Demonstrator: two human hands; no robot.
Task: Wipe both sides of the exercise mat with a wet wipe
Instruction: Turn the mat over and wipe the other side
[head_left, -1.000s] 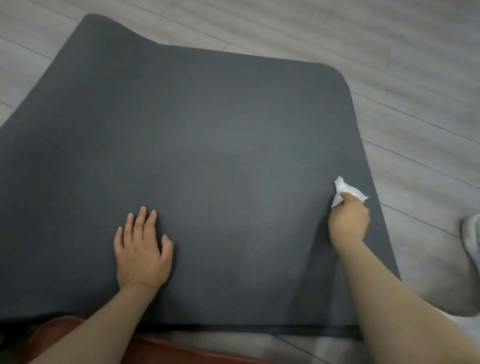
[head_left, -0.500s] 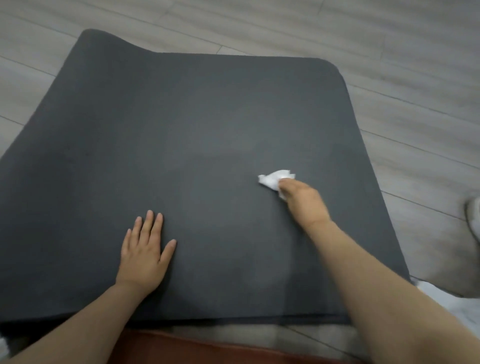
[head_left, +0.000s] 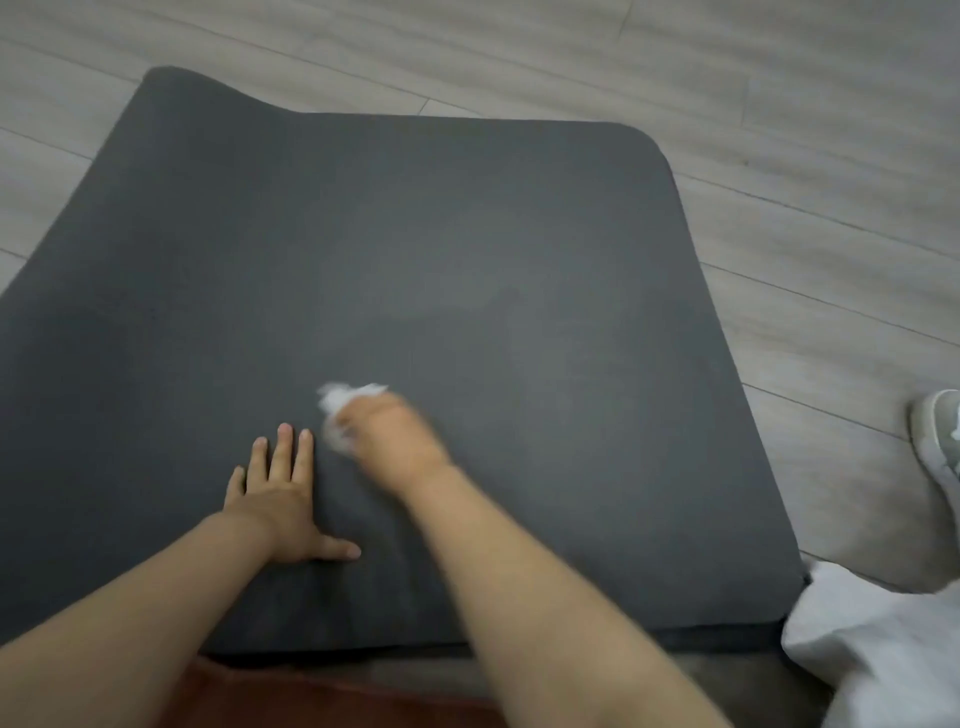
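A dark grey exercise mat (head_left: 467, 234) lies flat on the floor and fills most of the view; its far left corner curls up a little. My right hand (head_left: 395, 436) grips a crumpled white wet wipe (head_left: 343, 402) and holds it on the mat near the middle, blurred by motion. My left hand (head_left: 283, 499) rests flat on the mat just left of it, fingers straight and thumb spread. A faint damp patch shows on the mat beyond the wipe.
Pale grey wood-look floor (head_left: 779, 104) surrounds the mat. A light shoe (head_left: 940, 441) sits at the right edge. White fabric (head_left: 878, 654) lies at the bottom right, and a reddish-brown surface (head_left: 291, 696) shows below the mat's near edge.
My right hand has swept the wipe leftward across the mat, from near its right edge to beside my left hand. My left hand stays flat on the mat.
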